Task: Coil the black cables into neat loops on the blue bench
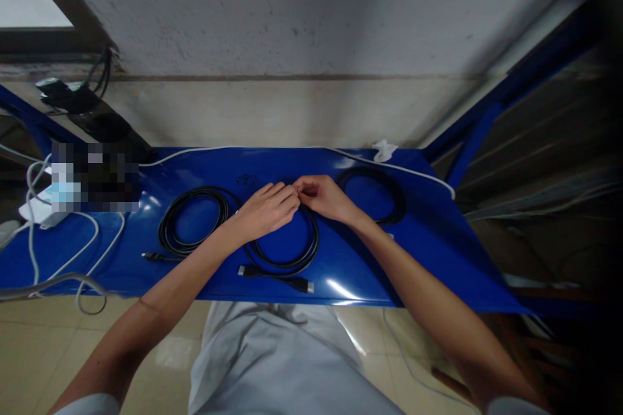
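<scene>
Three coiled black cables lie on a blue table (418, 239). The middle coil (285, 259) lies before me, with its two plug ends (277, 275) near the front edge. My left hand (267, 210) and my right hand (321, 197) meet at the far top of this coil, fingertips pinched together there; what they pinch is too small to make out. The left coil (192, 223) and the right coil (377, 197) lie untouched on either side.
A white cable (418, 171) runs along the table's back edge, with a white scrap (384, 150) by it. White cords and a power strip (48, 207) crowd the left end. A wall stands behind and blue frame bars (487, 123) at right.
</scene>
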Available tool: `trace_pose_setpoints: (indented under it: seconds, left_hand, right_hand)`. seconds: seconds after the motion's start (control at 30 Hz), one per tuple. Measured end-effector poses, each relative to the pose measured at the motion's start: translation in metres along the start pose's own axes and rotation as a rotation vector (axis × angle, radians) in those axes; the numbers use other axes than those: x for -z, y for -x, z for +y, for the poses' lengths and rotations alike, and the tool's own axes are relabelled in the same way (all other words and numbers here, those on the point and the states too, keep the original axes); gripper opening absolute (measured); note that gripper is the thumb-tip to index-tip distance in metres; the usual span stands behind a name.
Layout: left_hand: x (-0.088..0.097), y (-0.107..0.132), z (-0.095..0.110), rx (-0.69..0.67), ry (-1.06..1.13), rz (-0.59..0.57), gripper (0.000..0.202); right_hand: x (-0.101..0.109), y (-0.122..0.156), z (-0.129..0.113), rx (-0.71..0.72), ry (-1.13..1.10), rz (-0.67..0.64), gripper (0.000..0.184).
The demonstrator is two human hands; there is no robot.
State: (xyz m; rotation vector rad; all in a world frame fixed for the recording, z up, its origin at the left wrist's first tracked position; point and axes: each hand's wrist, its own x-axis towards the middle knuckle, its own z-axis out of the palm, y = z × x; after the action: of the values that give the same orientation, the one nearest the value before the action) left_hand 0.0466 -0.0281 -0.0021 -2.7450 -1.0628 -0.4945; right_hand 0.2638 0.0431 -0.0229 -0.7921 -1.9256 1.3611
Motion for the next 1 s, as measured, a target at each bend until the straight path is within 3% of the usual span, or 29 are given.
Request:
trace_pose_setpoints:
  seconds: [0.17, 0.33, 0.7, 1.0]
  left_hand:
    - [-0.005, 0.0, -0.003, 0.138, 0.246, 0.01, 0.009]
    - [-0.007, 0.0, -0.004, 0.212, 0.342, 0.002, 0.009]
    - [-0.005, 0.003, -0.005, 0.202, 0.428, 0.081, 0.011]
    - [-0.008, 0.003, -0.009, 0.31, 0.541, 0.101, 0.005]
  right_hand:
    - [0.004, 0.002, -0.004, 0.063, 0.199, -0.031, 0.015]
    - [0.008, 0.002, -0.007, 0.182, 0.332, -0.073, 0.018]
    - [0.01, 0.001, -0.004, 0.265, 0.36, -0.103, 0.013]
    - [0.008, 0.002, -0.001, 0.252, 0.34, -0.104, 0.011]
